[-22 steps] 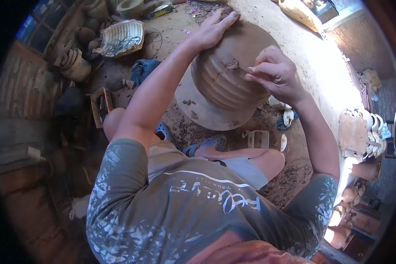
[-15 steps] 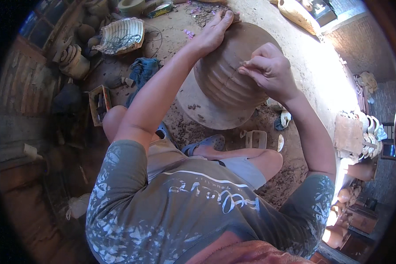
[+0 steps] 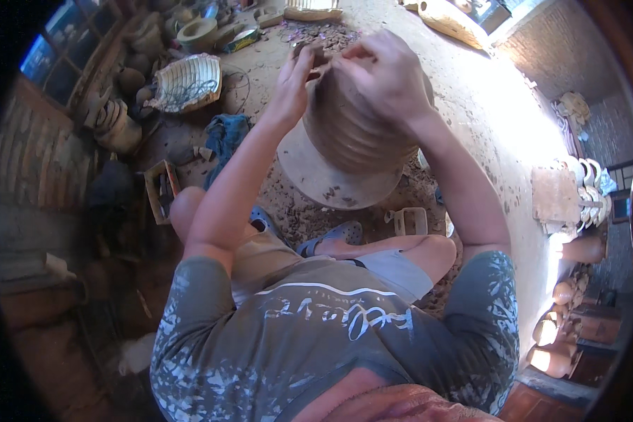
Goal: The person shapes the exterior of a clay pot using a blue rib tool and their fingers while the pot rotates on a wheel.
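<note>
One clay vessel (image 3: 361, 138) (brown, ridged) on a round disc (image 3: 308, 174).

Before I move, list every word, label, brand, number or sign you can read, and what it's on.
Grey shirt: large white script across the chest, upside down in this view; wording not copied here.
Same shirt: a smaller line near the white stripe, too small to read.
Clay pot: no writing visible.
Nothing else shows readable text.

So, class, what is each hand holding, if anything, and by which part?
Cannot be told: left hand and right hand are near the top of the ribbed clay vessel.
</note>
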`<state>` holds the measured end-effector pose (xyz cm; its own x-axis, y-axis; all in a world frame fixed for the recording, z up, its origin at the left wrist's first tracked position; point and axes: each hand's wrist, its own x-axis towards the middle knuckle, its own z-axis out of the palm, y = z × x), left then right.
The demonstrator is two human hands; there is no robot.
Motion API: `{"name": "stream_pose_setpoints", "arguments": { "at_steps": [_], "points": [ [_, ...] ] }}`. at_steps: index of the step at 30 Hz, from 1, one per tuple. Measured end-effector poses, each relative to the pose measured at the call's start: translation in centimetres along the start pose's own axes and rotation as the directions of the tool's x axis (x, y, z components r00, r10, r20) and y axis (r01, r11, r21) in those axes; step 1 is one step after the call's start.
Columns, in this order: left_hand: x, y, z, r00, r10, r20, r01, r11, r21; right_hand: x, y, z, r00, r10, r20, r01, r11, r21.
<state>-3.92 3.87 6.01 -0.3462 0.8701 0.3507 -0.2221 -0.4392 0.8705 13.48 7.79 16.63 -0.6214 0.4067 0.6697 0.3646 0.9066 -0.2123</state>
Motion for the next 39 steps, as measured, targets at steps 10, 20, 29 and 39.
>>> {"name": "stream_pose_setpoints", "arguments": {
  "at_steps": [10, 20, 29, 39],
  "points": [
    [-10.9, 3.9, 2.2, 0.696, -0.382, 0.608, 0.247, 0.922, 0.297, -14.7, -4.7, -4.1, 0.944, -0.111, 0.312, 0.147, 0.985, -0.095],
    [-10.9, 4.3, 4.9, 0.646, -0.385, 0.659, 0.096, 0.897, 0.431, -17.1, -4.1, -6.3, 0.983, 0.067, 0.169, -0.100, 0.975, 0.196],
    [-8.1, -2.1, 5.9, 0.934, -0.011, -0.356, 0.010, 1.000, -0.004, -13.5, -2.9, -6.8, 0.961, 0.251, -0.115, -0.242, 0.967, 0.081],
    [-6.9, -5.6, 7.7, 0.871, 0.261, -0.417, -0.151, 0.949, 0.278, -8.4, 0.7, -1.0, 0.986, -0.105, -0.127, 0.092, 0.990, -0.110]
  ]
}}
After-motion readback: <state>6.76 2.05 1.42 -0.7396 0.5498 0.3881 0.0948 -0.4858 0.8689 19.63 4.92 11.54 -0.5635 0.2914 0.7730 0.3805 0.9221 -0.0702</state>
